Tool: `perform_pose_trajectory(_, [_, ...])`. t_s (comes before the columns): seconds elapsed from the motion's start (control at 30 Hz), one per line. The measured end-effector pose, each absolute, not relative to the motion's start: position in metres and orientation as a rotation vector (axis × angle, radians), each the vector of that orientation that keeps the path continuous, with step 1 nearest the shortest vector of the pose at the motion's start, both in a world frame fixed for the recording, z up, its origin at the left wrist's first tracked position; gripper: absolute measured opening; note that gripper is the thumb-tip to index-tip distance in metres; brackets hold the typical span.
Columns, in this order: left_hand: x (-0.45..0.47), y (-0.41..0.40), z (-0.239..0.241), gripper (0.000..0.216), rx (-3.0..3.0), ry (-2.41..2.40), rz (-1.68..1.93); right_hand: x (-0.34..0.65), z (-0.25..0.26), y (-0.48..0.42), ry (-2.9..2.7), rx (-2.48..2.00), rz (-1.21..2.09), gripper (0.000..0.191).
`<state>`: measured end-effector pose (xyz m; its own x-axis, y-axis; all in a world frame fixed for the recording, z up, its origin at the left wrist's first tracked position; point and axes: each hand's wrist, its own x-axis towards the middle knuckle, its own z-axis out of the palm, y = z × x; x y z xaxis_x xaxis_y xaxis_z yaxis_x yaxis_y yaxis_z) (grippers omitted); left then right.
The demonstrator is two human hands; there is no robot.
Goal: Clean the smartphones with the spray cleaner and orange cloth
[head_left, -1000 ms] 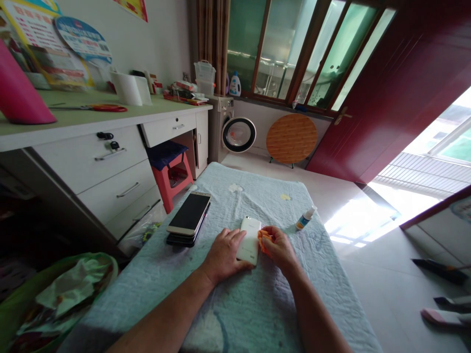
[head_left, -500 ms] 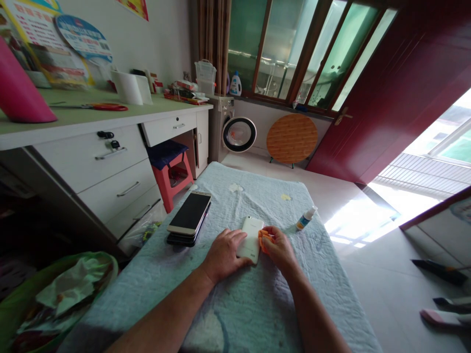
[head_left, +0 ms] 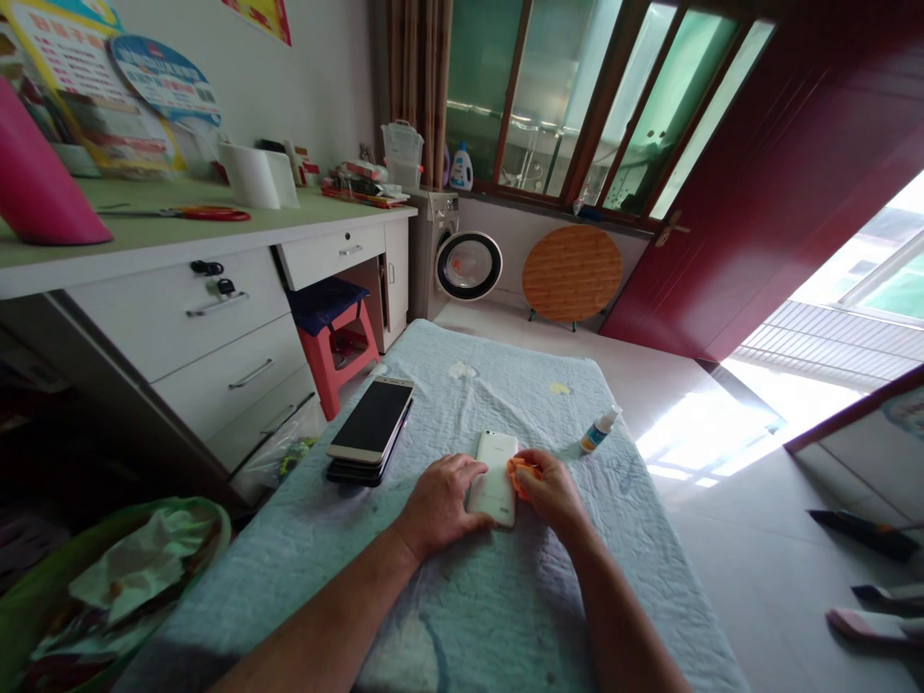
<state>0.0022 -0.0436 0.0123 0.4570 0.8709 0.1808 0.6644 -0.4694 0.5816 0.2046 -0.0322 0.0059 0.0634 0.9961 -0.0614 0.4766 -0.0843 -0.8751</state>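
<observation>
A white smartphone (head_left: 494, 481) lies back side up on the light blue quilted cloth (head_left: 498, 385). My left hand (head_left: 446, 500) grips its left side, thumb at the lower edge and fingers along the side. In my right hand (head_left: 552, 491) is a bunched orange cloth (head_left: 521, 478), pinched and pressed against the phone's right edge. To the left sits a stack of phones (head_left: 372, 423), the top one gold-framed with a dark screen. A small spray bottle (head_left: 601, 429) with a white top stands to the right of my right hand.
A white desk (head_left: 173, 327) with drawers runs along the left wall, a red stool (head_left: 338, 351) tucked beside it. At lower left is a green bin (head_left: 43, 577) holding crumpled paper. A washing machine (head_left: 433, 241) with its round door open and a folded round table (head_left: 572, 272) stand behind.
The white phone has shifted very slightly towards me, with my left hand still on it. My right hand and the orange cloth stay at the phone's right edge.
</observation>
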Motion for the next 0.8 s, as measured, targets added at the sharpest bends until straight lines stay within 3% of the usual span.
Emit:
perform_pose_trajectory(0.3, [0.002, -0.045, 0.012, 0.061, 2.311, 1.285, 0.626, 0.196, 0.009, -0.039, -1.955, -1.490, 0.548, 0.024])
perform_pose_trajectory(0.43, [0.003, -0.045, 0.011, 0.063, 2.328, 1.298, 0.612, 0.195, 0.001, -0.029, -1.844, -1.535, 0.440, 0.028])
perform_pose_trajectory(0.6, [0.003, -0.044, 0.010, 0.060, 2.337, 1.295, 0.615, 0.195, -0.002, -0.016, -1.747, -1.628, 0.334, 0.011])
perform_pose_trajectory(0.8, [0.003, -0.044, 0.012, 0.060, 2.321, 1.292, 0.606, 0.197, -0.004, -0.010, -1.718, -1.571, 0.313, 0.014])
